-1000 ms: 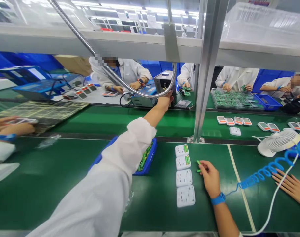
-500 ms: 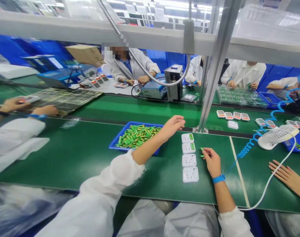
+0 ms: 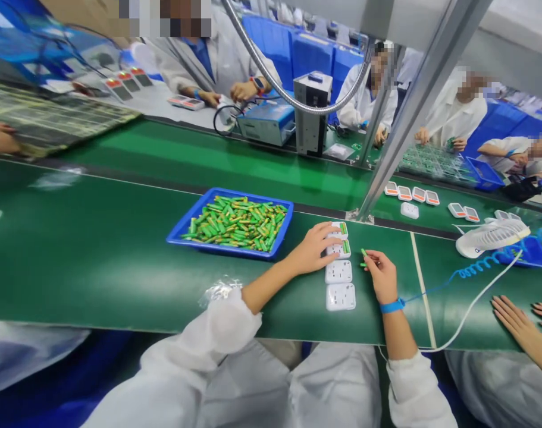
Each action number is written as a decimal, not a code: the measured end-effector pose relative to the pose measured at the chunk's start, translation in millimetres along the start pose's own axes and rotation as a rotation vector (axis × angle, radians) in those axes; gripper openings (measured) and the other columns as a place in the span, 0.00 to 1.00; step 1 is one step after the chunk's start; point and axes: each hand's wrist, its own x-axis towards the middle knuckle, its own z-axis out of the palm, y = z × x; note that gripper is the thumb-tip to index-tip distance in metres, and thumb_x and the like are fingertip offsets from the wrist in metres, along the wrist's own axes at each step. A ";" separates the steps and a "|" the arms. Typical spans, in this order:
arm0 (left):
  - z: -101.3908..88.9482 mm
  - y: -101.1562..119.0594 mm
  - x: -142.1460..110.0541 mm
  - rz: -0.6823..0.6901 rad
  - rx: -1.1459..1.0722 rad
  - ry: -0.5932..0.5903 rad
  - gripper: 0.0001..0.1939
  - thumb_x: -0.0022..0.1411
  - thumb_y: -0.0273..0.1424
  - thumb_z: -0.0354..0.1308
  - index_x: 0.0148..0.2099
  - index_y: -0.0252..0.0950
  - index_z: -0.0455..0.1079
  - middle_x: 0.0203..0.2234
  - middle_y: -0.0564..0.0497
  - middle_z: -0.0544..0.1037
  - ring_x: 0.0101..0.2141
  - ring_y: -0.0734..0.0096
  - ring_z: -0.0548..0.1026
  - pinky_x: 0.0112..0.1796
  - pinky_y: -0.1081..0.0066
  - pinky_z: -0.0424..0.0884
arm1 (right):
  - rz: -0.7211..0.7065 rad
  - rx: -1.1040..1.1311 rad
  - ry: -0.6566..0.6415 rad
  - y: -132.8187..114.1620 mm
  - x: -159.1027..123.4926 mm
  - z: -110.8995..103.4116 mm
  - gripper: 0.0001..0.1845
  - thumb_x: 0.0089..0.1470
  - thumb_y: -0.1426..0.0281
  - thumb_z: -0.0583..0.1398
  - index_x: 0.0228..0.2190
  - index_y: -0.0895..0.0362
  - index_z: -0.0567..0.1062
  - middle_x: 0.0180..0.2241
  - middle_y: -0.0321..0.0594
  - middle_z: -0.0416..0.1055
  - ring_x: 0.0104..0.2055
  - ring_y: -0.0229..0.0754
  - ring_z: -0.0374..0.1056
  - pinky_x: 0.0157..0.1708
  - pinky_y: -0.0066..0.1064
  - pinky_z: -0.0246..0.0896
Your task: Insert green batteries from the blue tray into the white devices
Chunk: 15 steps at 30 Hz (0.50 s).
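Several white square plastic devices lie in a column on the green work surface; the two far ones, including the second device (image 3: 339, 248), hold green batteries on their right side. The nearer two, among them the closest device (image 3: 341, 296), show none. My left hand (image 3: 313, 249) rests with fingers stretched over the left edges of the far devices, partly hiding them. To the right of the column, my right hand (image 3: 381, 274) pinches small green batteries (image 3: 363, 254) between its fingertips, apart from the devices. A blue wristband (image 3: 392, 305) circles my right wrist.
A blue tray (image 3: 175, 239) heaped with green batteries stands left of my left hand. At right are a white fan (image 3: 491, 239), its cable, a coiled blue cord and another person's hands (image 3: 518, 324). A metal post (image 3: 398, 137) rises behind the devices.
My left hand has come down from the air beside the battery tray onto the far devices. My right hand keeps its pinch almost in place. The camera view has tilted and shifted.
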 end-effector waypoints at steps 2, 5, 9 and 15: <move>-0.1 -9.6 -3.6 0.071 0.029 -0.073 0.15 0.72 0.37 0.69 0.58 0.44 0.83 0.71 0.42 0.73 0.75 0.37 0.60 0.73 0.36 0.58 | 0.008 -0.009 0.000 -5.1 -1.0 2.0 0.23 0.57 0.51 0.72 0.45 0.56 0.86 0.37 0.44 0.85 0.34 0.44 0.78 0.35 0.37 0.81; 3.3 -20.5 -8.4 0.066 0.026 -0.075 0.16 0.72 0.38 0.69 0.59 0.43 0.83 0.72 0.40 0.71 0.76 0.36 0.57 0.73 0.34 0.58 | 0.014 -0.048 -0.019 -14.8 -0.5 9.0 0.21 0.58 0.53 0.72 0.44 0.56 0.86 0.36 0.43 0.84 0.34 0.44 0.77 0.34 0.36 0.80; 8.6 -27.2 -13.0 -0.027 -0.026 -0.030 0.16 0.73 0.40 0.69 0.59 0.42 0.82 0.73 0.40 0.69 0.77 0.38 0.57 0.73 0.34 0.60 | 0.016 -0.105 -0.093 -30.9 -4.3 19.1 0.20 0.60 0.53 0.71 0.44 0.55 0.86 0.37 0.43 0.84 0.36 0.45 0.78 0.32 0.35 0.79; 4.1 -20.6 -15.2 0.075 -0.081 -0.061 0.16 0.69 0.44 0.74 0.55 0.45 0.85 0.74 0.42 0.69 0.76 0.36 0.56 0.73 0.35 0.56 | -0.018 -0.351 -0.133 -47.6 -38.3 14.3 0.13 0.66 0.56 0.68 0.43 0.52 0.86 0.38 0.42 0.84 0.36 0.45 0.79 0.34 0.35 0.77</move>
